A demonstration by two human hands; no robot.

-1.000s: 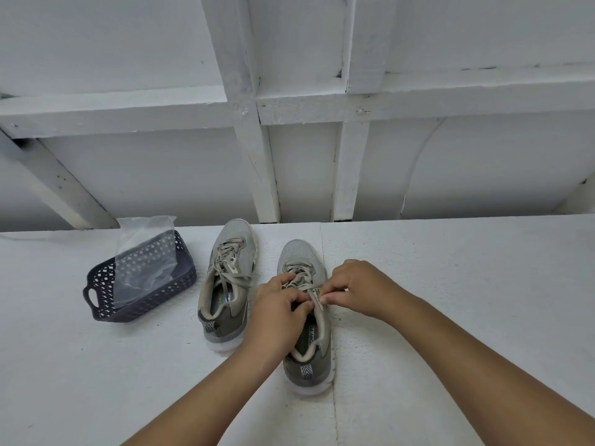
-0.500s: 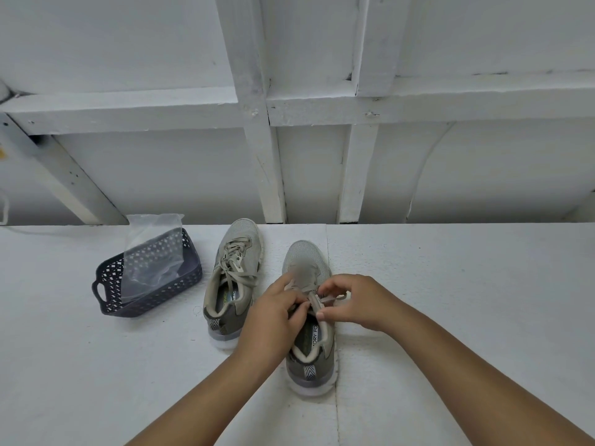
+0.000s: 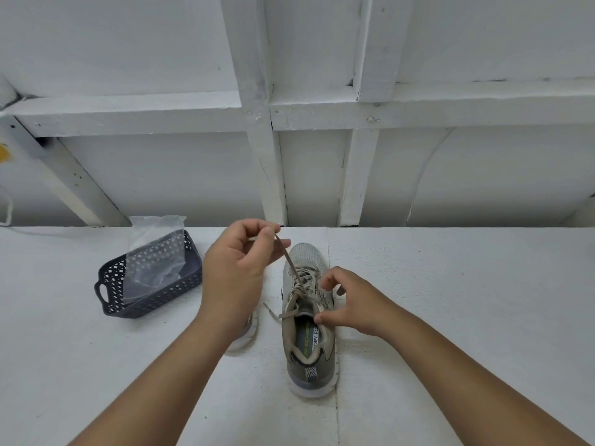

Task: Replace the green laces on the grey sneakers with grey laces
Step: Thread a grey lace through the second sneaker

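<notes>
In the middle of the frame the right sneaker (image 3: 307, 320) stands on the white worktop (image 3: 450, 300), its toe toward the wall and its heel toward the bottom of the frame. The left hand (image 3: 240, 268) is raised above the worktop, at the left of this sneaker, and pinches one end of the lace (image 3: 288, 257) between thumb and fingers; the lace runs tight and slanted from the hand down to the eyelets. The right hand (image 3: 349, 304) rests at the right side of the sneaker, near its opening, with fingers curled; it seems to pinch the collar or a lace there, but I cannot tell. The second sneaker (image 3: 244, 339) is mostly hidden behind the left forearm. At the left of the frame a dark basket (image 3: 109, 291) holds a clear plastic bag (image 3: 154, 252).
</notes>
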